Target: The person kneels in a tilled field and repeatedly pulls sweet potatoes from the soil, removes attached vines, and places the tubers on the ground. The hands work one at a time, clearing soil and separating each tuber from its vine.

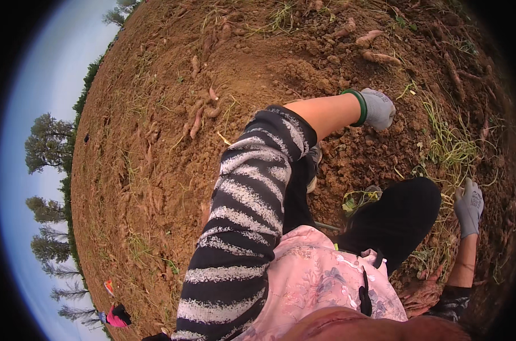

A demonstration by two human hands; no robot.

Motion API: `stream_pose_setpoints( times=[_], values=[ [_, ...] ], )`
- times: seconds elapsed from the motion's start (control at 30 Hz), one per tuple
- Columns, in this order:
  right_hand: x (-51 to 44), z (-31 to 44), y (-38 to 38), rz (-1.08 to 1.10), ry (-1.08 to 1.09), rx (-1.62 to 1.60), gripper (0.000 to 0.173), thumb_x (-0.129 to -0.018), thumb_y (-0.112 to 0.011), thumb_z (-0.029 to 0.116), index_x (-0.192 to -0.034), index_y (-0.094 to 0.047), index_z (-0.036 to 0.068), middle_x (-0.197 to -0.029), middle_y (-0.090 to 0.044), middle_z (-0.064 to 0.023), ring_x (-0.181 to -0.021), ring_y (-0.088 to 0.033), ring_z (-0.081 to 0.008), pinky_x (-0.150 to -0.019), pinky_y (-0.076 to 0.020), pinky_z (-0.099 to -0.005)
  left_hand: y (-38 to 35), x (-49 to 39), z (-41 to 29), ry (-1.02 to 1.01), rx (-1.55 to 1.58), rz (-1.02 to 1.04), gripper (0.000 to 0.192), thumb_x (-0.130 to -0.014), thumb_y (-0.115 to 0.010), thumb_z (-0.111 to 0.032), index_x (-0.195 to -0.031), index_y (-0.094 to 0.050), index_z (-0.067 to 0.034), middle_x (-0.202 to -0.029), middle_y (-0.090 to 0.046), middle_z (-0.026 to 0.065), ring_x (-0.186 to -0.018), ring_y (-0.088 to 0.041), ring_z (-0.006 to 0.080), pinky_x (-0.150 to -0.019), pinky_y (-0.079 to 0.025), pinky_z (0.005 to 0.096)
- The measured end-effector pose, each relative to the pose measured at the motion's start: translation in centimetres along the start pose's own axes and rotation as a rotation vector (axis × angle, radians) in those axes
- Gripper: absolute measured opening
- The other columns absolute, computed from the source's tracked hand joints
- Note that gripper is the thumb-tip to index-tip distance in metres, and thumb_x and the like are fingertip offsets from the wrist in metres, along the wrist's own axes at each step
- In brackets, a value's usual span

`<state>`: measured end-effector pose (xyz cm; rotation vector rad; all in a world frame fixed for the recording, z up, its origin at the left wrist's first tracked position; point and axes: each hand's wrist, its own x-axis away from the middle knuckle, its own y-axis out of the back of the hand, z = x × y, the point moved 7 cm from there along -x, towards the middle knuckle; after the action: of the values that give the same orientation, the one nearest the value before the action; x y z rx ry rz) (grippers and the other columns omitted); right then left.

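My left hand (379, 109), in a grey knit glove with a green cuff, hovers over or rests on loose brown soil (351, 149). Its fingers are curled under, so whether anything is inside is hidden. Two sweet potatoes (381, 58) (368, 37) lie on the dirt beyond it. Over on the right, my right hand (470, 207), gloved in grey too, is beside a tangle of pale vine stems (452, 138). Its thumb stands apart from the fingers, and no object shows between them. My bent knee (420, 196) in black trousers is between the hands.
Sweet potatoes (197, 122) are scattered across the field, with a cluster (424, 294) by my right forearm. A thin rod (328, 226) lies partly hidden near my legs. Far off are a person in pink (117, 316) and trees (49, 143).
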<state>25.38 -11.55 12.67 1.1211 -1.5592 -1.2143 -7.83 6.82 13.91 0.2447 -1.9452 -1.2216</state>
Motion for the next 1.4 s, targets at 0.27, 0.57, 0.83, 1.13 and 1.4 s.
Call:
stream_pose_setpoints(
  times=[0.27,0.57,0.83,1.13,1.4],
  values=[
    [-23.3,18.5,1.3,0.002,0.327,0.107,0.075,-0.09,-0.071,0.029,-0.153,-0.037,0.006,-0.149,-0.047,-0.0143,-0.135,-0.047,-0.0355,-0.104,-0.0445,-0.0492,-6.7,-3.4,8.7,-0.097,0.074,0.17,0.026,-0.095,-0.046,-0.022,-0.095,-0.068,-0.01,-0.09,-0.07,0.0089,-0.082,-0.067,0.028,-0.081,-0.053,0.0451],
    [-43.9,30.3,-3.6,0.042,0.252,0.255,0.093,-0.085,-0.075,0.015,-0.162,-0.023,0.017,-0.167,-0.027,-0.0091,-0.151,-0.031,-0.0306,-0.11,-0.0415,-0.0521,-15.4,-8.1,15.5,-0.036,0.583,0.183,0.035,-0.097,-0.05,-0.033,-0.117,-0.069,-0.011,-0.101,-0.074,0.0132,-0.094,-0.071,0.0315,-0.086,-0.055,0.0429],
    [-48.7,32.5,-9.8,0.249,0.351,-0.063,0.062,-0.089,-0.071,0.029,-0.142,-0.044,0.009,-0.134,-0.061,-0.0193,-0.122,-0.06,-0.0382,-0.1,-0.0493,-0.0457,-14.8,-10.0,18.0,0.024,0.673,0.209,0.036,-0.096,-0.051,-0.033,-0.118,-0.069,-0.012,-0.106,-0.074,0.0141,-0.099,-0.07,0.0327,-0.09,-0.054,0.0426],
    [-33.5,32.8,-15.0,0.909,-0.18,-1.299,0.021,-0.092,-0.069,0.018,-0.1,-0.053,0.008,-0.072,-0.054,-0.0026,-0.051,-0.046,-0.0119,-0.043,-0.0356,-0.0286,-15.7,-10.4,19.1,0.108,1.304,0.057,0.061,-0.099,-0.059,-0.043,-0.147,-0.047,-0.008,-0.137,-0.061,0.0159,-0.118,-0.063,0.0303,-0.103,-0.048,0.0431],
    [-23.3,33.6,-9.0,0.349,0.204,-0.844,0.035,-0.091,-0.069,0.028,-0.106,-0.057,-0.001,-0.087,-0.068,-0.0194,-0.084,-0.067,-0.0365,-0.077,-0.0512,-0.0459,-10.6,-13.1,21.1,0.301,2.295,-0.516,0.101,-0.09,-0.079,-0.032,-0.163,-0.011,-0.013,-0.142,-0.052,0.0145,-0.122,-0.056,0.0307,-0.099,-0.045,0.0582]
  ],
)
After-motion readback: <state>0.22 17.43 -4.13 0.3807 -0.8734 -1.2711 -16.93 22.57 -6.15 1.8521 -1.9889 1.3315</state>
